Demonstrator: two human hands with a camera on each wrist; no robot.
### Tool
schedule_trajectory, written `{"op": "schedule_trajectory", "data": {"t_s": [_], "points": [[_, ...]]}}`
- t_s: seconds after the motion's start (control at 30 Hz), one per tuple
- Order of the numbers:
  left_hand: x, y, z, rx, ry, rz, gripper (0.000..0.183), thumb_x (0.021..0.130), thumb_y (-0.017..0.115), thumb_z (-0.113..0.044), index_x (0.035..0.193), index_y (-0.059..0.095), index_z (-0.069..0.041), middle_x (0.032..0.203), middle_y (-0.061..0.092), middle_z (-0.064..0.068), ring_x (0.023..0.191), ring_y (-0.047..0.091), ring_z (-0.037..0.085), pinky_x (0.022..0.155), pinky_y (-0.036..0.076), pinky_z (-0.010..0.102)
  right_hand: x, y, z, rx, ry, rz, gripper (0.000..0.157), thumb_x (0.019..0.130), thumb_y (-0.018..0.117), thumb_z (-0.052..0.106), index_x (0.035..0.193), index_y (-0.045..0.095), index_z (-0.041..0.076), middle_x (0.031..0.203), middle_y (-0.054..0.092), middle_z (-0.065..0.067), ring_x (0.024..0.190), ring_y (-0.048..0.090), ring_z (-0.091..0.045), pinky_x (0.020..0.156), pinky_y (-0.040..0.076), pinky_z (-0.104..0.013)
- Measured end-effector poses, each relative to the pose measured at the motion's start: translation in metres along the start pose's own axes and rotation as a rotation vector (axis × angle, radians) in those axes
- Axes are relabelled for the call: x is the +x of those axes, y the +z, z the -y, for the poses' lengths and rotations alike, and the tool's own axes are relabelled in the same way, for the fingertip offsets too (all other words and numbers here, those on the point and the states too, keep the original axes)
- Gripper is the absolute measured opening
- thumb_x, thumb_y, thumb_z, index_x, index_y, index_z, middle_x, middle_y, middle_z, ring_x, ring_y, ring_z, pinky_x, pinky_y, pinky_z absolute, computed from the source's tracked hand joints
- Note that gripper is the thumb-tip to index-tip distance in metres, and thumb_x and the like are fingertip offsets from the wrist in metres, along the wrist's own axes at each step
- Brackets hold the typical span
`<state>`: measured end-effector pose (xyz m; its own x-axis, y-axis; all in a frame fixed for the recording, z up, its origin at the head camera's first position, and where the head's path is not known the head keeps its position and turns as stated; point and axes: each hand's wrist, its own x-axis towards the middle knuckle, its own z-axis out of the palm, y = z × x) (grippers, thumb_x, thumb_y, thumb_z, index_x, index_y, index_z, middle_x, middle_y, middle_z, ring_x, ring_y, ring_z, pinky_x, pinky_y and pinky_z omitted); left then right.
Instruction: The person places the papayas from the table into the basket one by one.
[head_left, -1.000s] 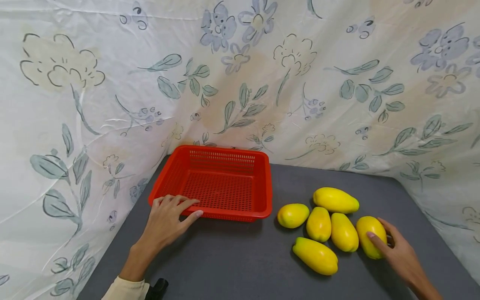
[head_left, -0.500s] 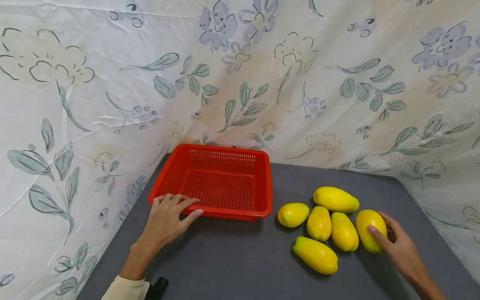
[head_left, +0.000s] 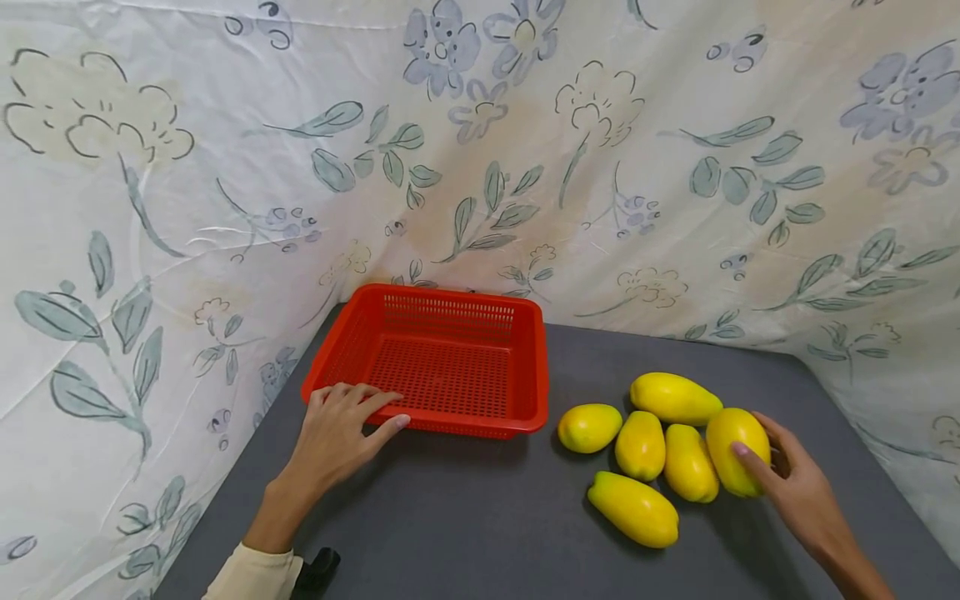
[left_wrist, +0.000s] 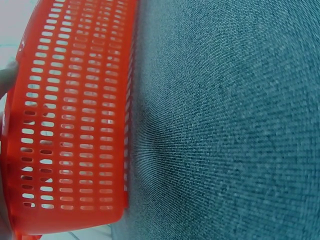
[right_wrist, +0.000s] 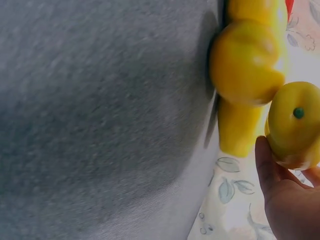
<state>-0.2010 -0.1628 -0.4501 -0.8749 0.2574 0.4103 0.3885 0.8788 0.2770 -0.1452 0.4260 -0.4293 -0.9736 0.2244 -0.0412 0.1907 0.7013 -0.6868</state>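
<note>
In the head view my right hand (head_left: 806,483) grips a yellow papaya (head_left: 737,450), thumb on the near side and fingers behind it. The right wrist view shows this papaya (right_wrist: 296,122) raised clear of the table, its green stem spot facing the camera. Several more papayas lie to its left, among them a long one (head_left: 675,398) at the back and another (head_left: 633,510) nearer the front. My left hand (head_left: 333,442) holds the front rim of a red plastic basket (head_left: 536,367), fingers over the edge. The basket has slotted walls and nothing in it.
A dark grey table (head_left: 480,517) carries everything. Floral cloth (head_left: 465,183) hangs around its back and sides, close behind the basket. A black strap or device (head_left: 317,573) sits at the left wrist beside a cream sleeve (head_left: 251,575).
My right hand has lifted the papaya off the table and moved it slightly up and left in the head view. The left hand and basket have kept their place.
</note>
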Motion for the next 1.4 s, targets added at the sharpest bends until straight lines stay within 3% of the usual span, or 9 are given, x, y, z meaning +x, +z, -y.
{"op": "schedule_trajectory", "data": {"t_s": [0.23, 0.37, 0.5, 0.73, 0.93, 1.4], "points": [[0.0, -0.001, 0.001, 0.003, 0.004, -0.003, 0.044, 0.096, 0.07, -0.054, 0.13, 0.077, -0.027, 0.12, 0.072, 0.006, 0.108, 0.06, 0.031, 0.1, 0.038, 0.06, -0.001, 0.002, 0.01, 0.011, -0.051, 0.016, 0.091, 0.108, 0.055, 0.054, 0.17, 0.011, 0.006, 0.158, 0.035, -0.037, 0.126, 0.051, -0.049, 0.068, 0.044, -0.01], [-0.001, -0.001, 0.001, 0.001, 0.006, -0.002, 0.043, 0.097, 0.069, -0.054, 0.13, 0.077, -0.027, 0.121, 0.072, 0.006, 0.108, 0.06, 0.03, 0.1, 0.038, 0.06, -0.003, 0.004, 0.015, 0.017, -0.092, 0.02, 0.087, 0.108, 0.056, 0.051, 0.17, 0.013, 0.007, 0.157, 0.038, -0.034, 0.115, 0.056, -0.014, 0.071, 0.048, -0.01], [-0.001, -0.001, 0.001, -0.003, 0.006, -0.002, 0.044, 0.096, 0.069, -0.054, 0.13, 0.077, -0.027, 0.121, 0.072, 0.006, 0.108, 0.06, 0.031, 0.101, 0.037, 0.061, -0.004, 0.006, 0.02, 0.026, -0.118, 0.019, 0.085, 0.109, 0.057, 0.048, 0.17, 0.015, 0.007, 0.156, 0.04, -0.033, 0.104, 0.046, 0.012, 0.073, 0.048, -0.01], [-0.001, -0.001, 0.002, -0.001, 0.01, -0.006, 0.045, 0.096, 0.07, -0.055, 0.13, 0.077, -0.027, 0.121, 0.072, 0.006, 0.11, 0.06, 0.032, 0.102, 0.037, 0.06, -0.005, 0.007, 0.029, 0.041, -0.135, 0.033, 0.083, 0.109, 0.056, 0.047, 0.17, 0.014, 0.009, 0.158, 0.039, -0.032, 0.118, 0.056, -0.012, 0.075, 0.048, -0.01], [-0.002, -0.001, 0.003, -0.001, 0.012, -0.007, 0.044, 0.096, 0.069, -0.055, 0.13, 0.077, -0.027, 0.12, 0.071, 0.006, 0.11, 0.06, 0.031, 0.101, 0.037, 0.059, -0.006, 0.012, 0.035, 0.082, -0.172, 0.04, 0.079, 0.11, 0.056, 0.042, 0.17, 0.017, 0.01, 0.158, 0.041, -0.028, 0.106, 0.05, 0.014, 0.078, 0.05, -0.01], [0.0, -0.002, 0.003, -0.011, 0.011, -0.006, 0.045, 0.096, 0.069, -0.056, 0.13, 0.077, -0.027, 0.12, 0.071, 0.006, 0.11, 0.06, 0.032, 0.101, 0.038, 0.059, -0.01, 0.025, 0.049, 0.114, -0.192, 0.062, 0.075, 0.111, 0.055, 0.04, 0.17, 0.019, 0.011, 0.158, 0.041, -0.027, 0.111, 0.048, 0.013, 0.081, 0.049, -0.009]]}}
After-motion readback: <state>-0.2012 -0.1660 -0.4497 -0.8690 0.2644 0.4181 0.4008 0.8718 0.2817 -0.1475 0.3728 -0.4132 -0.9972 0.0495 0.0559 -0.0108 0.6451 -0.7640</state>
